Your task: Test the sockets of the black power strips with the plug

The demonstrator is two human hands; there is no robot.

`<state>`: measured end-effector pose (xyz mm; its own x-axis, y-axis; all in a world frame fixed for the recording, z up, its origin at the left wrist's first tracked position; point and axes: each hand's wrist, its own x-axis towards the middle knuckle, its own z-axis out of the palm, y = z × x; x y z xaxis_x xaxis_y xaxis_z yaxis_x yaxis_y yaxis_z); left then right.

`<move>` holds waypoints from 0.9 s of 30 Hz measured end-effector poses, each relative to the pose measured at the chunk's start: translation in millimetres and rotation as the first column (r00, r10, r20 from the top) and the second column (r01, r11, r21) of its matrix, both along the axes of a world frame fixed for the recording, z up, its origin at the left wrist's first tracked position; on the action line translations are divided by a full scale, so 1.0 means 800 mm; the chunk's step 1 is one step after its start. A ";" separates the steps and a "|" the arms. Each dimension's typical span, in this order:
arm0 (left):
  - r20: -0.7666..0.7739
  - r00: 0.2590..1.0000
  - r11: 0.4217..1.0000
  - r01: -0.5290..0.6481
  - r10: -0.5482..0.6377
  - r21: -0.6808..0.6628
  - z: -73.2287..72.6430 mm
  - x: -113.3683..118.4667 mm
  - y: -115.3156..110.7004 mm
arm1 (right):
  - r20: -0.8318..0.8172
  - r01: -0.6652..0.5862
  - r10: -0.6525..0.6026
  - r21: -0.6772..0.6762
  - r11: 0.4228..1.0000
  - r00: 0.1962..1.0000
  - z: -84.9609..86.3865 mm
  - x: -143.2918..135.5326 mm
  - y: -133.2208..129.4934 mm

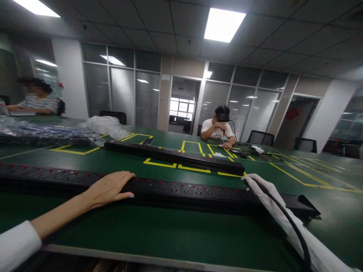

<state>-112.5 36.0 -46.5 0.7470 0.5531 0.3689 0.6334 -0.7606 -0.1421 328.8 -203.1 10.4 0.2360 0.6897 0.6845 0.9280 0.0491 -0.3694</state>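
If the cable (292,224) snags, the power strip (176,192) could skew under the spread left hand (112,189), the right hand's (268,185) grip unclear.

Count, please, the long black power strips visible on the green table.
2: the near power strip runs beneath the left hand; the far power strip lies beyond it. Others may be hidden under the plastic wrap.
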 end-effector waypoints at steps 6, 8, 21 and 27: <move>0.014 0.998 0.991 0.061 -0.063 0.121 -0.003 0.069 -0.009 | 0.054 -0.196 0.206 -0.149 0.969 0.977 0.016 -0.055 0.039; 0.013 0.997 0.988 0.075 -0.078 0.133 -0.001 0.105 -0.017 | 0.069 -0.241 0.259 -0.196 0.950 0.963 0.020 -0.070 0.055; 0.113 0.975 0.967 0.167 -0.190 0.192 -0.006 0.364 -0.024 | 0.447 -0.180 0.252 -0.199 0.963 0.858 0.036 0.036 0.188; 0.152 0.966 0.974 0.194 -0.210 0.114 -0.005 0.443 -0.006 | 0.573 0.110 0.260 -0.532 0.840 0.778 0.036 0.068 0.245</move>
